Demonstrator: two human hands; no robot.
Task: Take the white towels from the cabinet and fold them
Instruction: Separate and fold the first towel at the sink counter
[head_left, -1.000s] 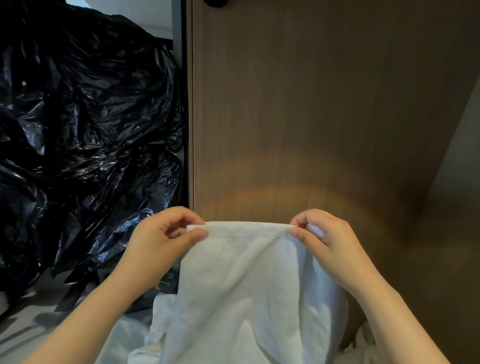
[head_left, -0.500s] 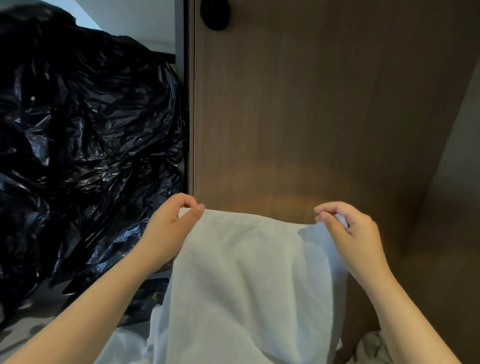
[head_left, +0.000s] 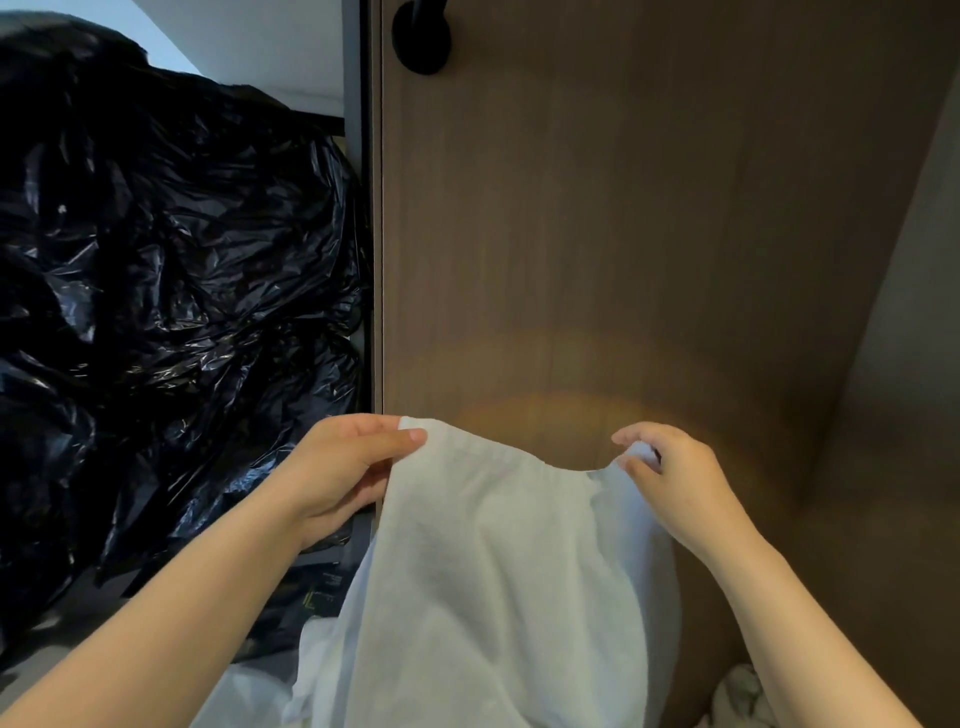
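Black bags (head_left: 171, 291) crowd nine o'clock. At six o'clock the left hand (head_left: 337, 478) pinches one top corner of the white towel (head_left: 493, 597), which hangs soft and creased, upper edge sagging; the right hand (head_left: 675, 483) seemingly pinches the other corner with curled fingers (head_left: 640, 434).

Nothing can be read for certain. A few faint pale marks, perhaps letters, stand on a dark package (head_left: 321, 597) at the lower left of the frame, below the black plastic bag (head_left: 171, 291). They are too dim and blurred to make out.
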